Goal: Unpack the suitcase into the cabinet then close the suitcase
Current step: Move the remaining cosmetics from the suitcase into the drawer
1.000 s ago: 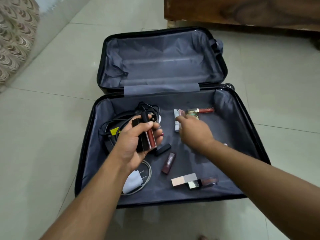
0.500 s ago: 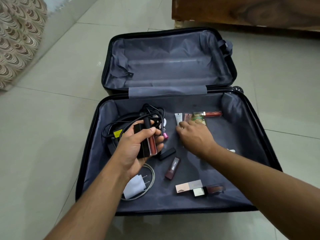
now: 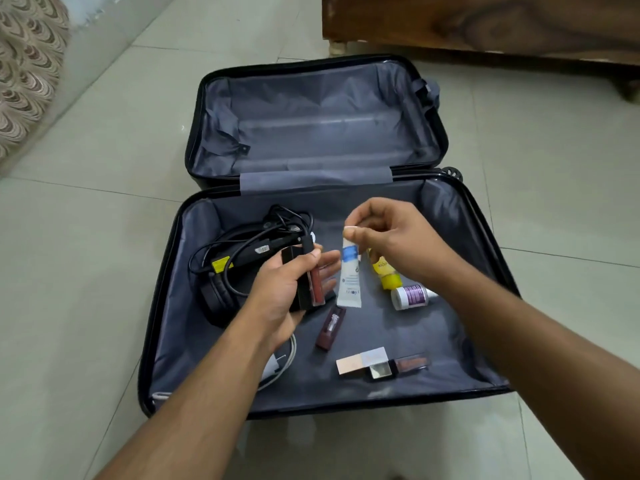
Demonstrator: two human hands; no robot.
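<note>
Suitcase [image 3: 460,237]: lies open flat on the tiled floor, far half bare of goods, near half with goods scattered on the grey lining.
Cabinet: a wooden piece [image 3: 485,22] stands just beyond the case; cannot tell whether it is the cabinet.
Headphones and cables [image 3: 221,271]: bulky black tangle at the left of the near half. Judged best lifted alone, later, with both hands free.
Right hand [image 3: 391,237]: raised over the near half, thumb and forefinger pinching the top end of a white tube [image 3: 350,285], which hangs down free of the lining.
Left hand [image 3: 287,289]: fingers curled round a black box and a red lip gloss [image 3: 316,282], thumb across the top, fingertips spread towards the tube.
Step in hand, judged: pass the tube into the left hand's bundle.
Advice: lay the tube alongside the gloss, close the fingers before the pinch lets go; the left hand is nearly full.
Small bottles: yellow one [image 3: 386,273] and white one with purple label [image 3: 412,296] lie just beside the right wrist.
Remaining cosmetics: dark lipstick [image 3: 329,329], rose-gold case [image 3: 360,363], white charger [image 3: 273,365] lie nearer the front edge.
</note>
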